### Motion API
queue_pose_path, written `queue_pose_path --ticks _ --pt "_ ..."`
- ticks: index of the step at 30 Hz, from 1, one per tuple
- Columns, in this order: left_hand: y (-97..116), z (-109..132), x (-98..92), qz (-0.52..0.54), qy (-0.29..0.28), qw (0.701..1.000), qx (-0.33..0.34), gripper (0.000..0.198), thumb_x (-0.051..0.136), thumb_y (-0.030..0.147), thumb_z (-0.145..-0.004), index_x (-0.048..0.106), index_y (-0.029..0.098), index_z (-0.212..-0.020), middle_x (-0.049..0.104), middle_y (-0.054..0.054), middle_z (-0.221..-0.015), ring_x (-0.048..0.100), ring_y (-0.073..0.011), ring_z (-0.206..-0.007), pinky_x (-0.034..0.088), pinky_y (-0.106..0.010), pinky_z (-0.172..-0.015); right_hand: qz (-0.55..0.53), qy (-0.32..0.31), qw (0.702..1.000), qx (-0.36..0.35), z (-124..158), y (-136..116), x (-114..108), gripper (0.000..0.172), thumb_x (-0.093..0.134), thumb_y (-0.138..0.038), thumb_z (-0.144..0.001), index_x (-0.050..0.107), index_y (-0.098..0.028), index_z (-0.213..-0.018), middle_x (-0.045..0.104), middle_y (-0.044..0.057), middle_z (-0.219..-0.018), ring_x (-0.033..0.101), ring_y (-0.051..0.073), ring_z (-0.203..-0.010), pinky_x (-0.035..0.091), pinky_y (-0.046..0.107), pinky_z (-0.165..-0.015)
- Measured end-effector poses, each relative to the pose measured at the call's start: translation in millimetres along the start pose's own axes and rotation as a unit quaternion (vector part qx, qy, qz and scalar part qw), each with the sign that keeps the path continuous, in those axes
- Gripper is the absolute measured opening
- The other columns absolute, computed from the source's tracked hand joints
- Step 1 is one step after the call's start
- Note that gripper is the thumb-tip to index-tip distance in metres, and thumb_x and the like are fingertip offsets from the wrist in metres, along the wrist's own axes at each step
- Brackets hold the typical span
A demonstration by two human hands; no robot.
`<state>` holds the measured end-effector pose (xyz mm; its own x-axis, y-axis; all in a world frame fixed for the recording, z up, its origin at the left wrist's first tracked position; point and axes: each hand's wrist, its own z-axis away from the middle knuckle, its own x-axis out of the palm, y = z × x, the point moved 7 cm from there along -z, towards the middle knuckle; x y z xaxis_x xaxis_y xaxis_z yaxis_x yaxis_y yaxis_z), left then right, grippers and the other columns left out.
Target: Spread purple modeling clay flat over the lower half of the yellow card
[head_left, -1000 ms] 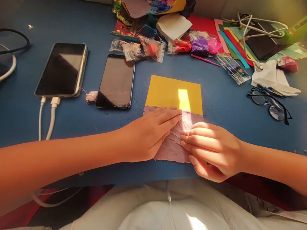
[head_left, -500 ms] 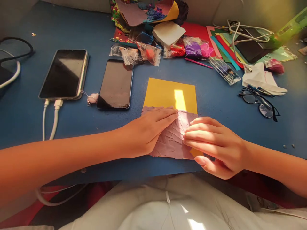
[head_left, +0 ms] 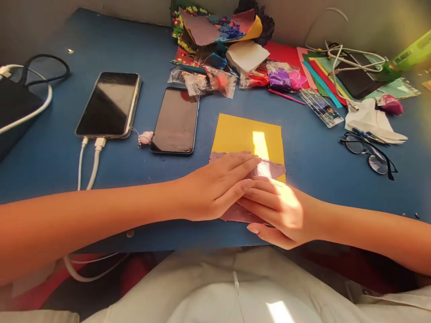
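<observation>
A yellow card lies on the blue table, its near part covered with a thin, uneven layer of mauve clay. Flat on that layer rests my left hand, fingers stretched out toward the right. My right hand also lies on the clay, nearer to me, with its fingers straight and its thumb apart. The fingertips of the right hand meet the left hand's thumb side. Both hands hide most of the clay's middle and near part.
Two phones lie to the left, one plugged into white cables. Behind the card are bagged clay pieces, a pink stick and a white paper piece. Glasses and coloured papers lie to the right.
My right hand has moved left over the clay until its fingers meet my left hand. The left hand stays flat on the clay. The whole view has shifted slightly.
</observation>
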<state>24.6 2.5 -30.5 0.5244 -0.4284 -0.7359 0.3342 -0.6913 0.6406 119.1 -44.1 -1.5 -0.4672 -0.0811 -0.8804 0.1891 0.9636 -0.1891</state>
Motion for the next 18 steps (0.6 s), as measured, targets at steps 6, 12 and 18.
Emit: queue_pose_path --ticks 6,12,18 --pt "-4 0 9.7 -0.035 -0.067 0.997 -0.027 0.061 0.009 0.038 -0.102 0.032 0.008 -0.15 0.032 -0.008 -0.159 0.019 -0.0163 -0.149 0.014 -0.036 -0.123 -0.011 0.02 1.0 0.015 2 0 -4 0.031 0.044 -0.018 -0.088 0.062 0.001 -0.105 0.069 0.019 -0.094 0.064 0.027 -0.093 0.059 0.043 -0.085" --pt "-2 -1 12.2 -0.073 -0.147 0.986 -0.044 0.058 0.011 0.031 -0.101 0.029 0.007 -0.151 0.018 -0.007 -0.163 0.007 -0.0165 -0.152 0.007 -0.037 -0.124 -0.018 0.038 0.999 0.019 2 0 -11 0.021 0.048 -0.009 -0.08 0.063 -0.004 -0.094 0.071 0.015 -0.085 0.068 0.025 -0.087 0.06 0.041 -0.084" --pt "0 -1 9.0 -0.082 -0.143 0.986 -0.035 0.057 0.013 0.032 -0.102 0.03 0.009 -0.151 0.02 -0.007 -0.162 0.009 -0.0145 -0.151 0.007 -0.035 -0.123 0.016 0.01 0.999 0.036 13 -5 -14 0.022 0.049 -0.01 -0.081 0.064 -0.007 -0.097 0.075 0.015 -0.095 0.071 0.023 -0.09 0.061 0.038 -0.085"
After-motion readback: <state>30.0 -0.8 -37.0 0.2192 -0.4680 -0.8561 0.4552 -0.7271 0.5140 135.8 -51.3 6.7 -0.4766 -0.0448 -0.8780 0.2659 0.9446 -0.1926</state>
